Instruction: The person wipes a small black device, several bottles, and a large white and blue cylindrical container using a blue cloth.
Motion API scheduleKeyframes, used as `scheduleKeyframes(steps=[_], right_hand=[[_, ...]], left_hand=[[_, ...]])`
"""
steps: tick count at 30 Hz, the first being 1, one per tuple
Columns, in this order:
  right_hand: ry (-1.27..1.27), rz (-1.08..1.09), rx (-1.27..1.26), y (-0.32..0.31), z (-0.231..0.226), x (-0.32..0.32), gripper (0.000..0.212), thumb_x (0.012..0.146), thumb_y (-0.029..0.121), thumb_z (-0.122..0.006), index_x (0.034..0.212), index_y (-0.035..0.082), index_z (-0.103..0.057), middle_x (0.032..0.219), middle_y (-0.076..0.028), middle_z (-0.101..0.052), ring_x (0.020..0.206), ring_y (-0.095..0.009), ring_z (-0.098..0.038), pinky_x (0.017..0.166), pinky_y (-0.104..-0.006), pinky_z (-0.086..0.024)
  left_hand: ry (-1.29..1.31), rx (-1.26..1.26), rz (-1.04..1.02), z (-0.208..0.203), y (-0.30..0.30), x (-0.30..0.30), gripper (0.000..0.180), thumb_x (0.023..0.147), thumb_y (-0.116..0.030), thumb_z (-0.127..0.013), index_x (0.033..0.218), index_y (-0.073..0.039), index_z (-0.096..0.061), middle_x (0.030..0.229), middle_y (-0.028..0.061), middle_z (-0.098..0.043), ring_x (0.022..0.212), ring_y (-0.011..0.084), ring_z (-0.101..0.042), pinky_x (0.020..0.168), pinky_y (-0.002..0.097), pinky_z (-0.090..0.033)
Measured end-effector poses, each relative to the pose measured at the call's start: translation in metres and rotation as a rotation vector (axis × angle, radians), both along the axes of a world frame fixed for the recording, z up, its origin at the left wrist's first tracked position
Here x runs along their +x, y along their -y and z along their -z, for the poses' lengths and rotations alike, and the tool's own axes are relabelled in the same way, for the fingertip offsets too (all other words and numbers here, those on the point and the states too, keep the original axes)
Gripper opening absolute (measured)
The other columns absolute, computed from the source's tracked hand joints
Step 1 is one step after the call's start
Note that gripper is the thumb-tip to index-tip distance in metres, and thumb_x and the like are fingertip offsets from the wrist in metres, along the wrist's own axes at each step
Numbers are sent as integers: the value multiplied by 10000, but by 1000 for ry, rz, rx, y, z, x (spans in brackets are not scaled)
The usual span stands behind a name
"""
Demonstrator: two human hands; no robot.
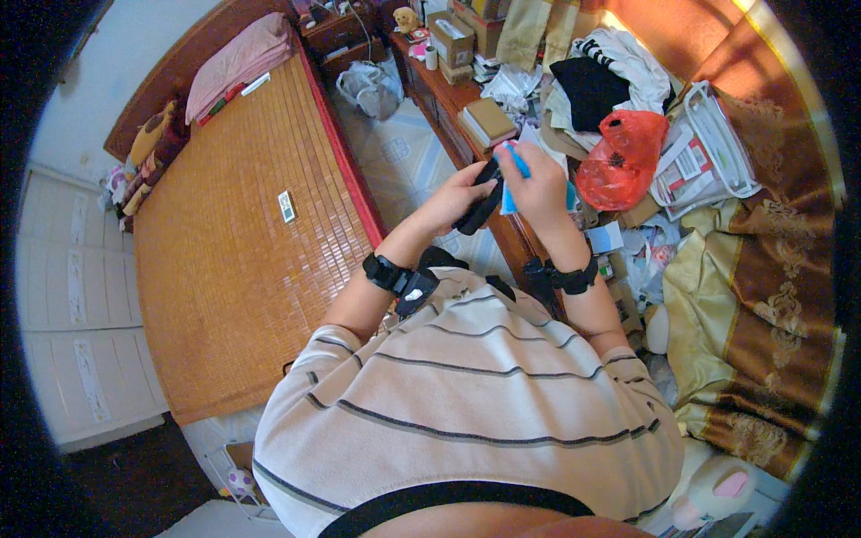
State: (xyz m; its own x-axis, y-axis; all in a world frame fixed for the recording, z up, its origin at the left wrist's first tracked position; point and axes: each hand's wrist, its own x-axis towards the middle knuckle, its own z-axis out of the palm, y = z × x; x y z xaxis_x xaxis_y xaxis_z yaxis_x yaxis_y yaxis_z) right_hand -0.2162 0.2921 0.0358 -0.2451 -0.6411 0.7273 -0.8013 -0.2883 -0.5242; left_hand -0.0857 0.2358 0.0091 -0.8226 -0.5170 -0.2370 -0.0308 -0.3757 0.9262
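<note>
Head view: black object (480, 208), elongated, dark all over, surface detail too small to read, held tilted off right side of mat-covered bed (238, 278). Left hand (460, 199), nearer bed, fingers curled closed round it, thumb along top. Right hand (540, 186), farther from bed, fingers bent inward, thumb and forefinger pinched on slim bright-blue tool (518, 161) with pale, pinkish end; rest of tool hidden by hand. Light-blue item (508, 203) beside right hand, on side toward bed; whether gripped, cannot tell.
</note>
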Motion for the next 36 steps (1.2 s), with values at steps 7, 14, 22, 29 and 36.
scheduleKeyframes(steps=[7, 14, 22, 29, 36], right_hand=[[425, -130, 174, 9, 6, 1, 241, 807, 202, -548, 668, 20, -475, 561, -144, -485, 492, -300, -472, 463, -350, -362], [24, -154, 77, -1, 9, 24, 222, 771, 243, -573, 718, 47, -482, 672, -138, -491, 610, -320, -515, 504, -398, -390], [-211, -243, -8, -20, 10, 45, 208, 701, 209, -626, 663, 76, -470, 627, -73, -475, 565, -242, -516, 476, -345, -413], [-359, -144, -82, -18, 7, 22, 189, 705, 194, -621, 664, 79, -477, 632, -68, -486, 567, -242, -513, 476, -343, -411], [243, -81, 113, 0, 2, -7, 229, 814, 226, -545, 731, 19, -491, 578, -148, -463, 514, -273, -474, 484, -341, -372]], left_hand=[[-5, 51, -72, 7, -5, 3, 322, 858, -154, -454, 1168, -86, -397, 799, 27, -534, 603, 109, -529, 451, 245, -460], [-24, 152, -304, -14, -7, -3, 318, 840, -113, -436, 1152, -61, -415, 859, 39, -542, 701, 123, -543, 596, 261, -470], [-57, -11, -300, 13, 10, -7, 241, 840, -70, -429, 1074, -44, -482, 841, 15, -533, 720, 103, -508, 616, 229, -429], [-208, 86, -227, 3, -2, -9, 247, 834, -82, -464, 1079, -57, -477, 824, 18, -534, 680, 105, -518, 566, 237, -443], [17, 1, -45, -5, -4, 0, 296, 850, -136, -461, 1137, -71, -430, 776, 18, -548, 563, 91, -527, 449, 233, -471]])
